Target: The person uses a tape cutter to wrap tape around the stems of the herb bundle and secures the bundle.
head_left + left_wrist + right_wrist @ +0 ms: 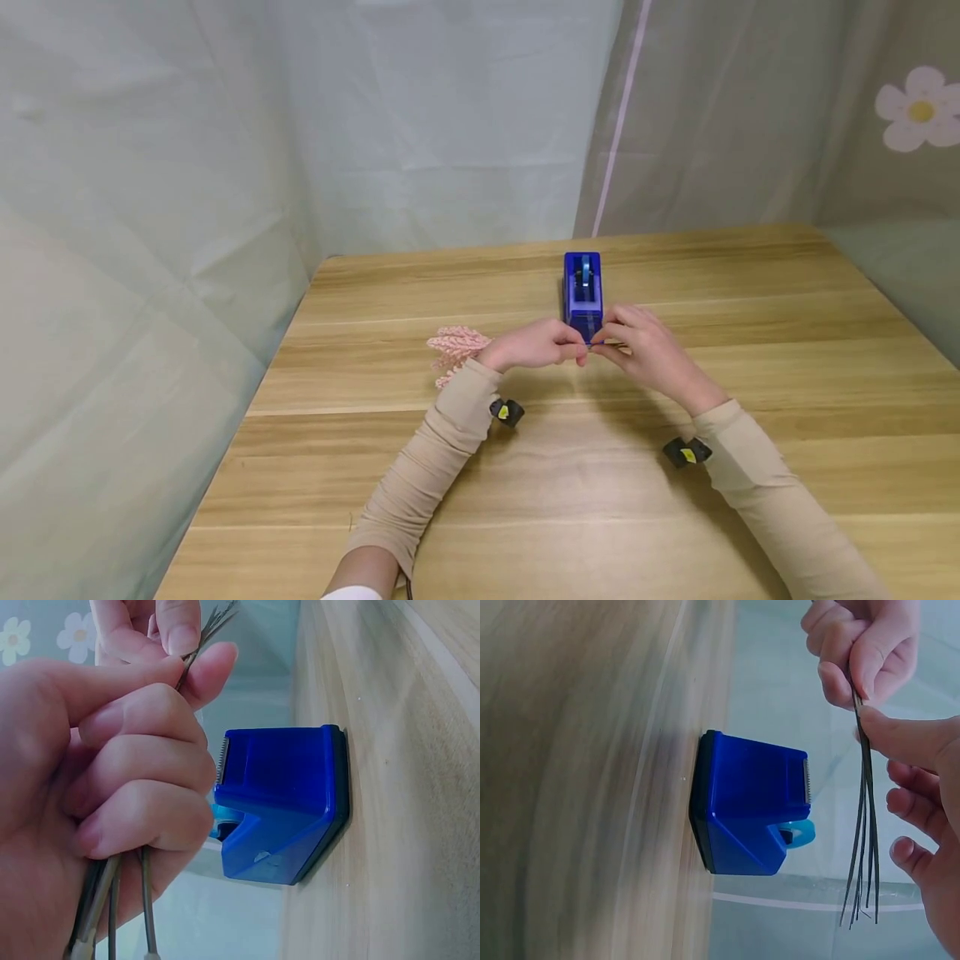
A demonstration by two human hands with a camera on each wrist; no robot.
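- Beige sleeves (427,475) are seen nearest the camera, reaching forward over the wooden table (525,517), with a small black and yellow device at each wrist.
- A bundle of thin grey wire stems (112,900) is gripped in the left hand (528,346), the fingers being curled tightly round it in the left wrist view.
- At the far left end of the bundle, pink flower sprigs (453,350) are seen sticking out beyond the left hand, low over the table.
- The stem ends (864,825) are pinched by the right hand (645,350) between thumb and forefinger; the other fingers of that hand are held loosely curled and apart from the stems.
- The two hands are brought together, touching or nearly so, just in front of the tape dispenser.
- The blue tape dispenser (582,293) is placed upright on the table just beyond the hands, its serrated cutter (807,780) turned towards them.
- A roll of light blue tape (584,268) is seated in the dispenser.
- It cannot be told whether any tape is on the stems.
- Behind the table, pale curtains are hung, one printed with a white flower (917,108).
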